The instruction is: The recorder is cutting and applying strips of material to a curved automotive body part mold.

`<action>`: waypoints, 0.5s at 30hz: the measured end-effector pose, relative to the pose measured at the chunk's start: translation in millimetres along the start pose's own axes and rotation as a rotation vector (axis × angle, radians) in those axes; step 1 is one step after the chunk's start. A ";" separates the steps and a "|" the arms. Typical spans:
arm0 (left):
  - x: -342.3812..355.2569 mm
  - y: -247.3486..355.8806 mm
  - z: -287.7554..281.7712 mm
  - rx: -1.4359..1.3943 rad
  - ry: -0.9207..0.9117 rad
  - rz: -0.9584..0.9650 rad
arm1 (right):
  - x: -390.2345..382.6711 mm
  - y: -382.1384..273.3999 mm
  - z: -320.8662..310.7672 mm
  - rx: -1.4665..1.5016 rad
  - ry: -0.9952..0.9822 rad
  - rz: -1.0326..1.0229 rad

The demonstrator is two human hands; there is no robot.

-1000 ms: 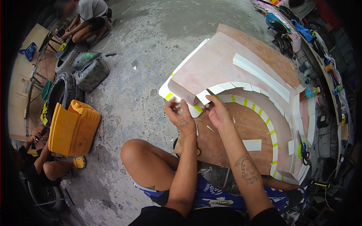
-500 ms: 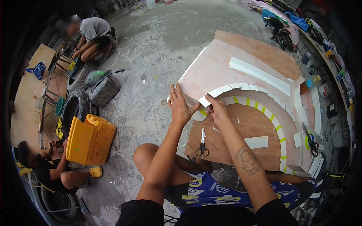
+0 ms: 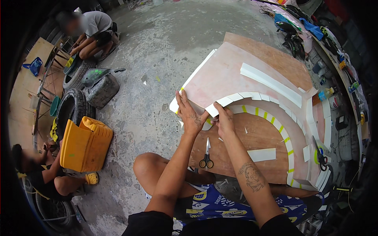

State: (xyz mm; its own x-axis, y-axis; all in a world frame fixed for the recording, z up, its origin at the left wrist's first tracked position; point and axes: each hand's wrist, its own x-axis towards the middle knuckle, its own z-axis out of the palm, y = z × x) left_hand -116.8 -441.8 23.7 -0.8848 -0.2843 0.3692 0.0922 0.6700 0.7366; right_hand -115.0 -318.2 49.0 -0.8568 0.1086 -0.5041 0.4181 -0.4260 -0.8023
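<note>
A pale pinkish-white panel shaped like a fender, with a curved arch (image 3: 226,59), lies before me over plywood. My left hand (image 3: 191,117) rests at its near-left corner, fingers stretched along the edge and thumb reaching toward the arch's end. Beside that thumb, my right hand (image 3: 225,120) pinches a small white card piece (image 3: 212,110) against the arch edge. Similar white tabs (image 3: 256,96) line the arch. Below, a second curved white band (image 3: 289,141) carries yellow tape marks. Black-handled scissors (image 3: 206,155) lie on the plywood (image 3: 252,135) near my left forearm.
Another pair of scissors (image 3: 321,155) and a white card sheet (image 3: 262,155) lie at right. Bottles (image 3: 326,94) stand beyond the panel. At left are a yellow plastic container (image 3: 86,143), tires (image 3: 73,110), a grey tank-like part (image 3: 100,90) and two people at work.
The view has shifted slightly. Both hands stay at the panel's corner; my right fingers still pinch the white card piece, with the right hand a little closer to the left.
</note>
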 end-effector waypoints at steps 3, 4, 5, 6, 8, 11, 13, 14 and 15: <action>-0.7 -0.3 3.4 -0.007 0.031 0.001 | 1.6 1.6 6.3 0.003 0.031 -0.067; -1.2 1.6 4.3 -0.016 0.026 -0.013 | 2.3 1.5 7.1 -0.027 0.052 -0.081; -1.3 2.6 5.0 -0.025 0.022 -0.028 | 3.0 1.3 8.1 -0.056 0.073 -0.096; -0.6 2.0 5.4 -0.027 0.019 -0.030 | 3.8 1.2 9.1 -0.059 0.077 -0.095; 0.0 -0.7 4.4 -0.035 0.025 0.014 | 5.3 2.0 10.6 -0.051 0.086 -0.102; -1.1 -1.5 2.7 -0.039 0.014 -0.007 | 6.3 3.4 12.8 -0.074 0.092 -0.103; -0.8 -1.5 2.9 -0.049 0.018 -0.008 | 3.6 2.7 13.3 -0.078 0.082 -0.104; -0.5 -1.7 2.4 -0.056 0.024 -0.005 | 1.8 2.5 14.6 -0.080 0.069 -0.107; -0.6 -1.4 2.6 -0.053 0.026 -0.010 | 1.4 2.7 14.6 -0.083 0.066 -0.104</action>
State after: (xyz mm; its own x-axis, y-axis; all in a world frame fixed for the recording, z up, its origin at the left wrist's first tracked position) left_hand -117.5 -440.8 21.0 -0.8737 -0.3087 0.3761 0.1084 0.6300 0.7690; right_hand -119.4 -332.2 50.8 -0.8761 0.2079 -0.4349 0.3543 -0.3342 -0.8734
